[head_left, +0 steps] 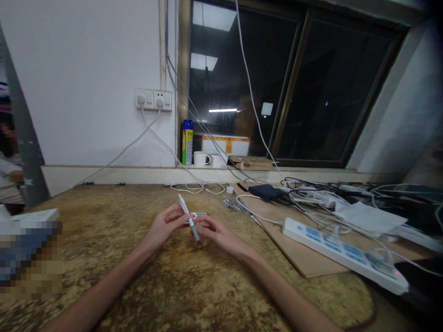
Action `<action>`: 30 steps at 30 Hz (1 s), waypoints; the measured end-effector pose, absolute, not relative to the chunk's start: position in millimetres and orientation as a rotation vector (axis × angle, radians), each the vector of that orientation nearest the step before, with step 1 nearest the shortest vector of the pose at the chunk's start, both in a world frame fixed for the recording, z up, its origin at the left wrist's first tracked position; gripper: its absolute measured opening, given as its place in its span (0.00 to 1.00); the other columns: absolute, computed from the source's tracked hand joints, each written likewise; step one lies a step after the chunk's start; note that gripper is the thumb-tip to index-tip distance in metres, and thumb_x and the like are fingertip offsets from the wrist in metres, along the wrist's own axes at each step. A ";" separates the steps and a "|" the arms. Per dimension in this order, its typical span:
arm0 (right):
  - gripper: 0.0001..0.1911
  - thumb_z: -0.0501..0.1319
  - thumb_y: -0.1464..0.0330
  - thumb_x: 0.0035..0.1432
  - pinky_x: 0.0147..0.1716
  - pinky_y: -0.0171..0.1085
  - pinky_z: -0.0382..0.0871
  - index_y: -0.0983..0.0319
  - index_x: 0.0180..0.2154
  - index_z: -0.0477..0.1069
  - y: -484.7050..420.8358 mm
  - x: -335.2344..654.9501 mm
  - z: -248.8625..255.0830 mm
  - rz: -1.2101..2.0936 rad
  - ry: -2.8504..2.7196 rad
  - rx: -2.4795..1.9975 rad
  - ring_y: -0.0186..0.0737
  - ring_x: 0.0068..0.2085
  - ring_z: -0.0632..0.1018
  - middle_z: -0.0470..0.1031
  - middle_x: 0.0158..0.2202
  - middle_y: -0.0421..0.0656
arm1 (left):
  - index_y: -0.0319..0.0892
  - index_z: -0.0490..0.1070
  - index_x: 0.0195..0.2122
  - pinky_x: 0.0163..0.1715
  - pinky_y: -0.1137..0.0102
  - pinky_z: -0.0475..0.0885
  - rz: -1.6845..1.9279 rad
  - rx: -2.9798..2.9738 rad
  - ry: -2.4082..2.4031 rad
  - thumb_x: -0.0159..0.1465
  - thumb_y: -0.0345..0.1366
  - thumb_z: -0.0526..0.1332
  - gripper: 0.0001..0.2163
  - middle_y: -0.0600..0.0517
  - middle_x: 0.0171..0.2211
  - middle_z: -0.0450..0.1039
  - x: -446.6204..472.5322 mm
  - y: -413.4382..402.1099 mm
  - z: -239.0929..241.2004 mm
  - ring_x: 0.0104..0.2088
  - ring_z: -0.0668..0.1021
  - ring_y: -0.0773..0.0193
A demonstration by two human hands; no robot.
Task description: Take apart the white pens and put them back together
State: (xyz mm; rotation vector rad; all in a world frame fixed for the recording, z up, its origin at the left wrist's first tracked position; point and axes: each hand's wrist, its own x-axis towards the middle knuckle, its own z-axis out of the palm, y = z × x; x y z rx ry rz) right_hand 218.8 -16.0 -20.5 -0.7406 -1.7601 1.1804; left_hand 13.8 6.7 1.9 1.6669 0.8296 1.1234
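A white pen (pixel 183 205) with a grey lower part is held tilted over the table (pixel 166 286), its grey end pointing down and to the right. My left hand (pixel 169 222) is closed, with thumb and fingers pinching the pen near its middle. From the other side, the curled fingers of my right hand (pixel 215 231) meet the pen at its lower half. Behind those fingers shows a second slim, grey-and-white pen-like thing (pixel 201 214); which hand holds it, I cannot tell. The right fingertips are partly hidden.
At right, a white power strip (pixel 311 236) and tangled cables lie on a brown board (pixel 294 256). Beyond my hands are a clear plastic bag (pixel 232 203) and a white cable (pixel 197 188). A mug (pixel 200 158) and a spray can (pixel 187 143) stand on the sill.
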 end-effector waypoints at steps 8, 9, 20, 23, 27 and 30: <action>0.17 0.59 0.52 0.64 0.51 0.39 0.66 0.58 0.41 0.75 -14.6 213.6 -11.9 0.850 -1.635 -0.763 0.42 0.48 0.75 0.74 0.44 0.43 | 0.42 0.75 0.42 0.46 0.62 0.73 0.969 1.773 0.749 0.59 0.48 0.68 0.17 0.47 0.38 0.81 22.0 2.9 -6.1 0.41 0.81 0.56; 0.16 0.61 0.53 0.63 0.50 0.38 0.67 0.59 0.39 0.75 -13.2 214.0 -11.7 0.858 -1.612 -0.754 0.42 0.47 0.75 0.74 0.42 0.42 | 0.42 0.74 0.42 0.47 0.62 0.73 0.955 1.767 0.737 0.59 0.48 0.68 0.17 0.47 0.38 0.81 23.4 2.3 -7.6 0.42 0.81 0.56; 0.07 0.60 0.60 0.60 0.40 0.39 0.71 0.56 0.36 0.67 -3.6 237.1 0.2 1.220 -0.917 -0.469 0.37 0.30 0.69 0.63 0.27 0.38 | 0.41 0.76 0.43 0.36 0.68 0.74 1.108 1.774 0.912 0.67 0.51 0.59 0.17 0.47 0.41 0.80 6.6 24.2 -15.3 0.37 0.79 0.60; 0.15 0.54 0.54 0.64 0.30 0.38 0.67 0.56 0.31 0.63 -3.5 244.3 4.9 1.245 -0.878 -0.475 0.37 0.24 0.60 0.53 0.24 0.36 | 0.42 0.76 0.41 0.35 0.70 0.73 1.125 1.790 0.915 0.67 0.50 0.59 0.17 0.48 0.40 0.80 0.6 31.2 -17.9 0.37 0.78 0.61; 0.21 0.52 0.49 0.64 0.25 0.37 0.62 0.56 0.28 0.60 -3.7 249.1 5.5 1.333 -0.832 -0.463 0.37 0.23 0.55 0.47 0.23 0.35 | 0.42 0.76 0.39 0.33 0.71 0.72 1.117 1.796 0.943 0.66 0.50 0.59 0.16 0.48 0.39 0.79 -2.0 34.0 -18.2 0.34 0.77 0.62; 0.17 0.54 0.56 0.65 0.24 0.35 0.61 0.58 0.27 0.59 -4.2 249.8 4.7 1.431 -0.763 -0.330 0.35 0.23 0.54 0.47 0.23 0.34 | 0.41 0.76 0.39 0.32 0.71 0.71 1.126 1.794 0.954 0.66 0.51 0.59 0.17 0.48 0.38 0.79 -3.6 37.0 -19.4 0.34 0.77 0.62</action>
